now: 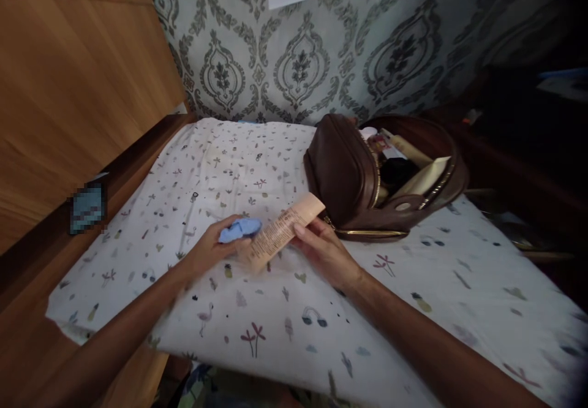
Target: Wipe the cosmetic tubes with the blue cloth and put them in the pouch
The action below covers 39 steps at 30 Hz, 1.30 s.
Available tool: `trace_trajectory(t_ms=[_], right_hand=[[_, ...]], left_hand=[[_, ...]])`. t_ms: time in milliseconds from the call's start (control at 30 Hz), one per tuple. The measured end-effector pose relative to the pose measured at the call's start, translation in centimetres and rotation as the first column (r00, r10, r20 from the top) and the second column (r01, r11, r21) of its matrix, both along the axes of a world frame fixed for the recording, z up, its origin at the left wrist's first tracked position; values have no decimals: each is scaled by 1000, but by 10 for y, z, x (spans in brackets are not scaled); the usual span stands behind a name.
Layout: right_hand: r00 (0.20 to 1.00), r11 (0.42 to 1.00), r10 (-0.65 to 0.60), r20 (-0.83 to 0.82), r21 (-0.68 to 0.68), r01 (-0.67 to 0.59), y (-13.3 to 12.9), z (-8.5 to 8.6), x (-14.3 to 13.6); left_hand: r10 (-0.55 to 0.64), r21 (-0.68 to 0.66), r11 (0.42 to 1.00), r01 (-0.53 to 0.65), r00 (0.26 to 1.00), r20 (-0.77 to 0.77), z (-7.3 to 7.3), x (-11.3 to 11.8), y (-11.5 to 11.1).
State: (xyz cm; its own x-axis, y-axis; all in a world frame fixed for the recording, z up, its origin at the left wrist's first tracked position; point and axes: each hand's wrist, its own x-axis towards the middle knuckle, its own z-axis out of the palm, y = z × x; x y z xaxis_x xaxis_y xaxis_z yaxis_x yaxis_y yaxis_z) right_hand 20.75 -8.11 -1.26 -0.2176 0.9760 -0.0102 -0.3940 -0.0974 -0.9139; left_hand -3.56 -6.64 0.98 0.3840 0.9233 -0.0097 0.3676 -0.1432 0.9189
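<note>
My right hand (pixel 328 253) pinches a peach-coloured squeeze tube (pixel 285 231) near its wide flat end, with fine print facing up. Bunched in my left hand (pixel 215 241) is a small light blue cloth (pixel 241 230). The tube's lower end is blurred beside the cloth and the left fingers; whether they touch it I cannot tell. Just beyond my right hand lies a brown leather bag (pixel 337 166), unzipped, its mouth toward the right. Inside it are a cream-coloured tube (pixel 425 175), a black item (pixel 397 170) and other things partly hidden.
A white patterned cloth (pixel 257 178) covers the surface beneath my hands. On the left stands a wooden panel (pixel 78 65) with a dark ledge (pixel 27 261). Patterned wallpaper (pixel 301 68) rises at the back, and the right side is dark.
</note>
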Motion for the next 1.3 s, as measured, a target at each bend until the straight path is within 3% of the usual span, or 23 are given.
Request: trace_trajectory(t_ms=[133,233,333,400,567,700,800,933,1067,1200,1300], right_hand=[[985,983,132,-109,-110,-144,-5,5,-1],[938,921,311,-153,-193,-337,-11,8,0],[853,819,500,-152,-239,-522,-17,9,1],[822,781,555,-131,-257,-569,-19,10,2],[850,834,524,61,-239,-497,-22,13,-1],[862,858,493,119,-230,-459,-24,16,-4],[862,827,507,-17,-274,-492,-26,15,-5],[791,744,550,-267,-273,-610,-25,9,-6],[762,724,549,-345,-260,-639,-24,8,-7],[820,794,470,-327,-248,-555,-25,11,-10],[865,842,383,-324,-261,-471,-24,13,-13]], left_hand=[[-60,203,977,66,998,-33,19,18,-9],[-78,404,912,76,997,-13,30,32,-8],[-231,505,823,260,966,-120,39,45,-1],[-289,503,792,346,938,-191,42,51,3],[-144,411,871,268,940,-308,43,61,8],[-130,337,912,234,944,-303,45,64,9],[-175,364,901,236,966,-192,47,64,8],[-232,448,870,207,973,1,47,63,9],[-236,413,894,175,966,102,40,64,11],[-37,311,950,-29,978,205,29,71,11],[97,283,945,-161,969,227,23,78,10]])
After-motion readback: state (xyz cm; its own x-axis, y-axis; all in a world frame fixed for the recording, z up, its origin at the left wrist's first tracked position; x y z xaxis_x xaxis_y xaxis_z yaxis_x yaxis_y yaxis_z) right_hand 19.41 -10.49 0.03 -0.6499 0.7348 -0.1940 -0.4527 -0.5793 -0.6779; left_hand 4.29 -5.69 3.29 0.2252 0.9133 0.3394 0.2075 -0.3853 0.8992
